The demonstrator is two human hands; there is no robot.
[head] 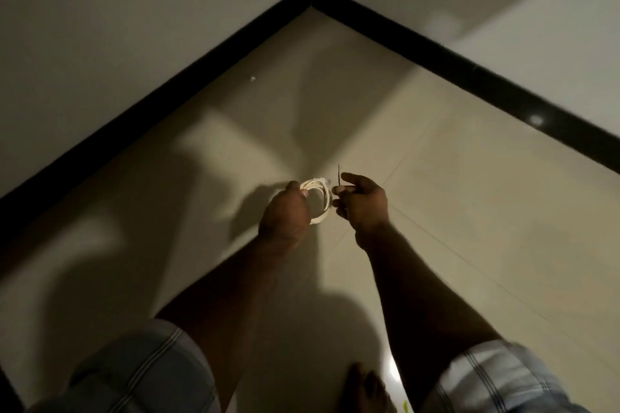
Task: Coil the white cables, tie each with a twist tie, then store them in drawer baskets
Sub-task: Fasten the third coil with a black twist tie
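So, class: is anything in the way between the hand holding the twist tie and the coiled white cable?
Nothing visible. The left hand grips the coiled white cable in mid-air; the right hand pinches the dark twist tie just beside the coil, with only a small open gap between them.

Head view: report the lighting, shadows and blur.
Head view: dim and warm-lit; heavy shadows of the arms fall across the floor; glare spot on the black skirting; left hand motion-blurred; white cable coil soft; thin twist tie barely resolved.
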